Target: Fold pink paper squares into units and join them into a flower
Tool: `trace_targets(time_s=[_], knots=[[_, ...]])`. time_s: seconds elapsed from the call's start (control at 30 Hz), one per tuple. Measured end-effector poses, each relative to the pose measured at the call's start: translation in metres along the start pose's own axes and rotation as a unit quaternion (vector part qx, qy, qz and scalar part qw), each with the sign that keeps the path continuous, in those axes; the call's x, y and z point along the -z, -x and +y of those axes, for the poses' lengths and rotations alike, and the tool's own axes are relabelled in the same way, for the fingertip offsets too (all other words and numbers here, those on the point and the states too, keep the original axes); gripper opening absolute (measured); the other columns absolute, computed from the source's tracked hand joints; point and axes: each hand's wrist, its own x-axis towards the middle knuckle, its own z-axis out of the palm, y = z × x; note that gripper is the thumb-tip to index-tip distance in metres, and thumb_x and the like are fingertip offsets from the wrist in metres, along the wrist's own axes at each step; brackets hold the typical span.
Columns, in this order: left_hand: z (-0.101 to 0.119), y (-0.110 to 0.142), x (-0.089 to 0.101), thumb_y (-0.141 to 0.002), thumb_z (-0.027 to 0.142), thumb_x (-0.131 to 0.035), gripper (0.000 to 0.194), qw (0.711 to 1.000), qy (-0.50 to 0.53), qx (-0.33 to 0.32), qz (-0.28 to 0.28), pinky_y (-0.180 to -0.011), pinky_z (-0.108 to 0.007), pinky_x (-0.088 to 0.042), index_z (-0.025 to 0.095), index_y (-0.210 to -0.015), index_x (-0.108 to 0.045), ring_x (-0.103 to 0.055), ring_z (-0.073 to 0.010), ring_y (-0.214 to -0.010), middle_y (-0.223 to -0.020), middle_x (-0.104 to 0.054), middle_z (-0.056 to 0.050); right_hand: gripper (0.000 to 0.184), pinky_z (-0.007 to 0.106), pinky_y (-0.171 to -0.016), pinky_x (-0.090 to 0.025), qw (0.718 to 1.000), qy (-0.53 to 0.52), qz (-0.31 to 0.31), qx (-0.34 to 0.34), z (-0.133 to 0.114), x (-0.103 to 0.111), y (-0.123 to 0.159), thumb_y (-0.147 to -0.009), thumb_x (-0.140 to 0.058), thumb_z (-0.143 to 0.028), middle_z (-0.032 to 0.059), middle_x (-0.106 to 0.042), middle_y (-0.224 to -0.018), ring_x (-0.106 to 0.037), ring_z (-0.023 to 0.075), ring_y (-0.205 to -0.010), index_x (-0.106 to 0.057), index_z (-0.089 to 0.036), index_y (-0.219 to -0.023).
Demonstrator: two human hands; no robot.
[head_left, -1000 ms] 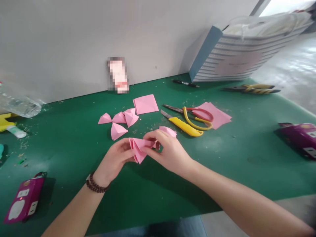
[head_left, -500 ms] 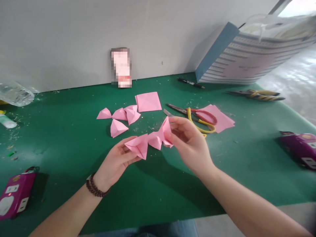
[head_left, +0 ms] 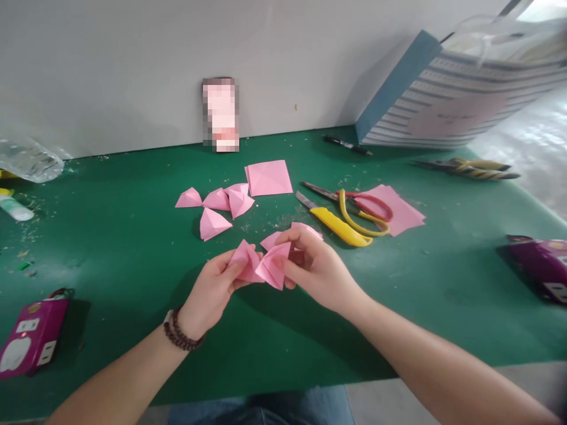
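Observation:
My left hand (head_left: 215, 283) pinches a pink folded paper piece (head_left: 243, 260) between thumb and fingers. A second pink folded paper piece (head_left: 273, 268) is gripped by my right hand (head_left: 316, 268). The two pieces meet edge to edge over the near part of the table; whether they are joined, I cannot tell. More pink folded paper (head_left: 306, 229) shows just behind my right fingers, partly hidden by them. Farther off to the left sit several loose folded pieces, among them a small pyramid-like one (head_left: 214, 224) nearest my left hand.
A stack of pink paper squares (head_left: 269, 178) lies behind. To the right are a yellow utility knife (head_left: 339, 226), scissors (head_left: 367, 208) over more pink sheets (head_left: 401, 212), pliers (head_left: 469, 168) and a pen (head_left: 348, 145). Purple power strips (head_left: 38, 336) flank the green table (head_left: 146, 271).
My hands have come closer together, bringing the two folded pieces into contact. My right hand has moved down and left, uncovering the utility knife. The view has shifted slightly.

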Motion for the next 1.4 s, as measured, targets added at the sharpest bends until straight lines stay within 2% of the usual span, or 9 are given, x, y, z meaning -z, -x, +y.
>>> trace_targets(time_s=[0.1, 0.23, 0.47, 0.6, 0.73, 0.9, 1.07, 1.27, 1.4], knots=[[-0.003, -0.001, 0.002, -0.084, 0.038, -0.063, 0.032, 0.997, -0.062, -0.012, 0.033, -0.079, -0.034, -0.059, 0.016, -0.106, -0.070, -0.068, -0.0190, -0.086, -0.103, -0.071, -0.009, 0.029, 0.024, -0.044, -0.051, 0.998, -0.059, -0.007, -0.021, -0.002, 0.000, 0.000, -0.082, -0.058, -0.023, -0.0014, -0.060, -0.082, -0.059, 0.0091, -0.047, -0.048, -0.022, -0.109], [-0.001, -0.002, 0.002, -0.087, 0.034, -0.057, 0.028, 0.978, -0.193, -0.056, 0.058, -0.074, -0.034, -0.061, 0.017, -0.105, -0.071, -0.069, -0.0188, -0.079, -0.093, -0.073, -0.006, 0.016, 0.023, -0.046, -0.052, 0.995, -0.085, -0.033, -0.030, -0.003, -0.001, -0.002, -0.085, -0.058, -0.032, -0.0025, -0.059, -0.069, -0.060, 0.0101, -0.049, -0.054, -0.019, -0.093], [0.000, 0.001, 0.001, -0.081, 0.015, -0.059, 0.027, 0.930, -0.337, -0.132, 0.059, -0.075, -0.029, -0.059, 0.019, -0.105, -0.069, -0.069, -0.0184, -0.088, -0.104, -0.073, -0.004, 0.014, 0.021, -0.044, -0.047, 0.998, 0.017, -0.045, -0.046, 0.004, -0.012, 0.000, -0.084, -0.060, -0.032, -0.0037, -0.056, -0.064, -0.055, 0.0086, -0.048, -0.054, -0.019, -0.084], [0.001, 0.003, 0.002, -0.081, 0.015, -0.057, 0.032, 0.927, -0.344, -0.145, 0.023, -0.085, -0.029, -0.055, 0.019, -0.111, -0.067, -0.067, -0.0183, -0.098, -0.113, -0.071, -0.004, 0.013, 0.021, -0.043, -0.038, 0.991, 0.135, -0.015, -0.003, 0.008, -0.016, -0.001, -0.082, -0.059, -0.026, -0.0044, -0.052, -0.061, -0.048, 0.0080, -0.048, -0.050, -0.020, -0.074], [0.005, 0.005, 0.004, -0.082, 0.011, -0.047, 0.040, 0.933, -0.338, -0.125, -0.029, -0.081, -0.029, -0.055, 0.020, -0.116, -0.065, -0.066, -0.0185, -0.096, -0.113, -0.070, -0.004, 0.022, 0.021, -0.043, -0.033, 0.977, 0.212, 0.008, 0.021, 0.009, -0.014, -0.003, -0.079, -0.061, -0.026, -0.0045, -0.049, -0.059, -0.043, 0.0085, -0.050, -0.045, -0.020, -0.065], [0.006, 0.008, 0.005, -0.086, 0.014, -0.037, 0.041, 0.952, -0.285, -0.097, -0.055, -0.084, -0.030, -0.056, 0.018, -0.117, -0.063, -0.067, -0.0194, -0.101, -0.117, -0.068, -0.006, 0.019, 0.022, -0.047, -0.039, 0.981, 0.193, 0.002, 0.019, 0.013, -0.012, -0.003, -0.077, -0.063, -0.026, -0.0037, -0.053, -0.067, -0.048, 0.0095, -0.055, -0.046, -0.021, -0.074], [0.006, 0.012, 0.000, -0.082, 0.021, -0.059, 0.047, 0.950, -0.277, -0.123, -0.070, -0.088, -0.028, -0.056, 0.017, -0.128, -0.050, -0.065, -0.0208, -0.108, -0.122, -0.066, -0.010, 0.028, 0.022, -0.049, -0.045, 0.991, 0.128, -0.012, 0.029, 0.021, -0.017, -0.002, -0.072, -0.059, -0.011, -0.0032, -0.057, -0.079, -0.054, 0.0097, -0.058, -0.048, -0.022, -0.096], [0.003, 0.018, -0.001, -0.079, 0.019, -0.065, 0.054, 0.904, -0.363, -0.220, -0.048, -0.086, -0.023, -0.056, 0.020, -0.130, -0.046, -0.066, -0.0172, -0.106, -0.121, -0.066, -0.007, 0.014, 0.024, -0.057, -0.046, 0.960, 0.238, 0.026, 0.142, 0.017, -0.019, -0.001, -0.076, -0.056, -0.009, 0.0014, -0.063, -0.082, -0.057, 0.0121, -0.066, -0.056, -0.020, -0.084], [-0.003, 0.020, 0.000, -0.080, 0.008, -0.057, 0.049, 0.831, -0.460, -0.312, 0.021, -0.089, -0.024, -0.055, 0.019, -0.126, -0.049, -0.066, -0.0163, -0.105, -0.119, -0.067, -0.006, 0.011, 0.023, -0.052, -0.042, 0.939, 0.288, 0.039, 0.186, 0.016, -0.022, 0.000, -0.074, -0.054, -0.010, 0.0012, -0.060, -0.075, -0.055, 0.0127, -0.064, -0.051, -0.020, -0.078]])
